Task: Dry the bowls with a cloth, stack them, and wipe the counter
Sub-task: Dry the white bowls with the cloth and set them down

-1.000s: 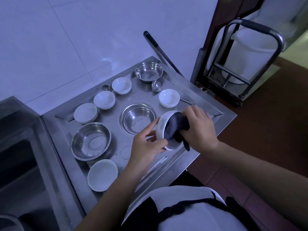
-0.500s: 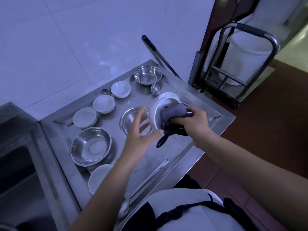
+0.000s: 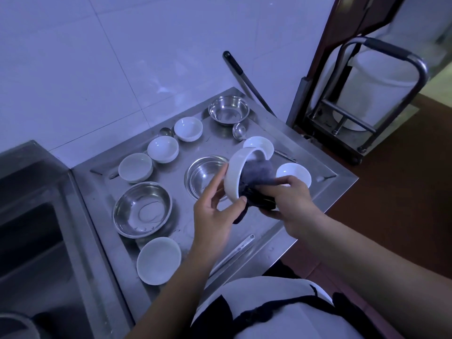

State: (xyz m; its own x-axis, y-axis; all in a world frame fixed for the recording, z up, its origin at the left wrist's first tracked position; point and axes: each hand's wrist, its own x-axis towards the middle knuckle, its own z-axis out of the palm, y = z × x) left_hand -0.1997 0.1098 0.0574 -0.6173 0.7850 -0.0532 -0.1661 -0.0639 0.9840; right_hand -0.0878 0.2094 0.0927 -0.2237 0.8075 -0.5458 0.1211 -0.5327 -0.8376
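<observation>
White ceramic bowl [image 3: 234,173], tilted on its side at the centre of the frame above the steel counter [image 3: 264,231], sits higher than a second ago and now overlaps another white bowl [image 3: 259,144] behind it. The left hand [image 3: 215,211] holds its rim between thumb and straightened fingers, more loosely spread than before. The right hand [image 3: 291,199] pinches the dark grey cloth [image 3: 256,176] stuffed inside, and a further white bowl [image 3: 294,172] has come into view beyond it.

Bare forearms, no sleeves showing; a white top [image 3: 281,321] crossed by dark apron straps [image 3: 264,314].
</observation>
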